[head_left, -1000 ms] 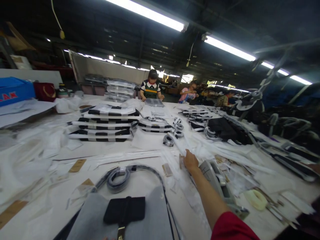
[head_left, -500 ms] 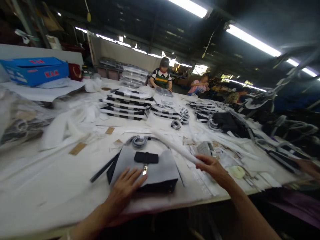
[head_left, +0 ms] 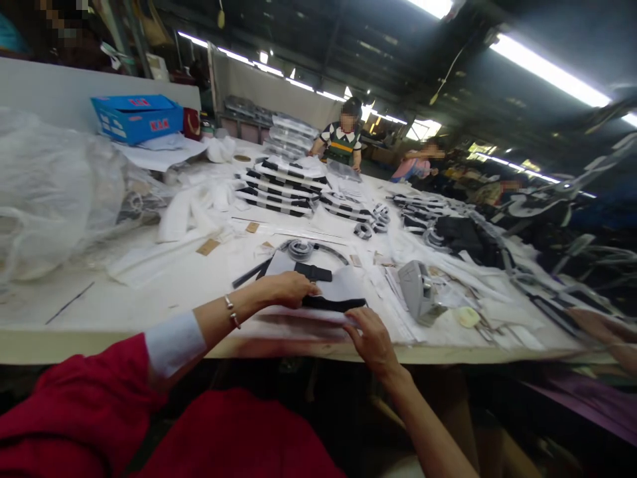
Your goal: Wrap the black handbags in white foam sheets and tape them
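Observation:
A black handbag (head_left: 342,306) lies on the table in front of me, its flap covered by a pale grey-white sheet (head_left: 343,282). A dark strap tab (head_left: 314,271) shows on top. My left hand (head_left: 294,289) is closed at the bag's front, its fingers at the flap edge near the clasp, which it mostly hides. With thumb and fingers, my right hand (head_left: 371,336) pinches the end of a white foam-like sheet (head_left: 323,315) along the bag's front edge. Behind the strap tab sits a wrapped, coiled strap (head_left: 300,249).
A grey tape dispenser (head_left: 417,292) stands to the right. Stacks of wrapped black bags (head_left: 281,189) and strap coils (head_left: 363,231) lie farther back. Plastic film (head_left: 54,199) and a blue box (head_left: 137,119) are left. Another person's hand (head_left: 594,325) is at far right; co-workers stand behind.
My right hand has brought the white sheet from the bag's right side down to its front edge. My left hand has moved from flat on the flap to closed near the clasp. The view has shifted.

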Demonstrator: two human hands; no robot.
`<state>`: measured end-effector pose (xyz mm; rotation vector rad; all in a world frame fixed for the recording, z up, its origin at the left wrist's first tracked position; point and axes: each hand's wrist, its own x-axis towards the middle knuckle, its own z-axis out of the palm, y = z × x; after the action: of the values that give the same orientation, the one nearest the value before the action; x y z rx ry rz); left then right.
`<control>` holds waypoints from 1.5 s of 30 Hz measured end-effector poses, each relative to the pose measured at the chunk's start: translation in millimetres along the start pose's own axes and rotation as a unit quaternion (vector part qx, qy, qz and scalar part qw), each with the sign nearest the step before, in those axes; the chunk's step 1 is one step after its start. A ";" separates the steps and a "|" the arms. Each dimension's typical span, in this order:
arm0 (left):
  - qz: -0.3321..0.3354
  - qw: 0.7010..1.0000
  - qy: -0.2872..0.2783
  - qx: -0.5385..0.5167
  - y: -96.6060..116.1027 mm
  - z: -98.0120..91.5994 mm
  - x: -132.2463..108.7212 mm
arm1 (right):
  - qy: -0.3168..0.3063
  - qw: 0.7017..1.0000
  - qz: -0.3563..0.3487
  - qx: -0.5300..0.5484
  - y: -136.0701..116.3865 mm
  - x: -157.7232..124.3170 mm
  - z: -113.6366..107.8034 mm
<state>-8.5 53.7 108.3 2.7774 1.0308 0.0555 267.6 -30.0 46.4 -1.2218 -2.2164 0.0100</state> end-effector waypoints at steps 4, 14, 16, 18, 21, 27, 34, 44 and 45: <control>-0.033 0.998 0.028 0.035 18.3 25.4 -10.1 | 0.104 0.990 -0.045 -0.088 7.8 -1.0 33.3; -0.106 0.963 0.216 0.120 35.5 93.4 -24.0 | 0.104 0.982 -0.067 -0.140 -35.6 14.9 1.9; -0.107 0.961 0.223 0.121 34.9 95.1 -24.3 | 0.039 0.982 -0.106 -0.153 -48.6 36.4 -3.9; -0.108 0.961 0.224 0.124 35.1 96.7 -24.6 | -0.042 0.975 -0.135 -0.169 -52.0 57.6 -2.1; -0.108 0.962 0.210 0.136 36.2 99.0 -24.3 | -0.136 0.962 -0.155 -0.179 -38.7 75.8 10.4; -0.084 0.972 0.174 0.133 25.3 86.8 -26.2 | -0.215 0.951 -0.104 -0.195 -6.5 64.7 31.1; -0.042 0.987 0.112 0.105 -14.2 64.5 -37.3 | -0.195 0.967 -0.039 -0.161 -12.6 57.1 40.3; -0.052 0.955 0.232 0.174 -7.5 104.6 -50.1 | -0.072 0.979 -0.054 -0.184 -7.3 25.5 73.7; -0.053 0.949 0.246 0.190 -6.1 106.8 -51.4 | -0.070 0.979 -0.054 -0.183 -6.9 25.1 74.4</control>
<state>-41.2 8.4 3.5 3.1272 1.4348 0.6265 214.9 5.5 -0.1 -1.3204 -2.4820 -0.3819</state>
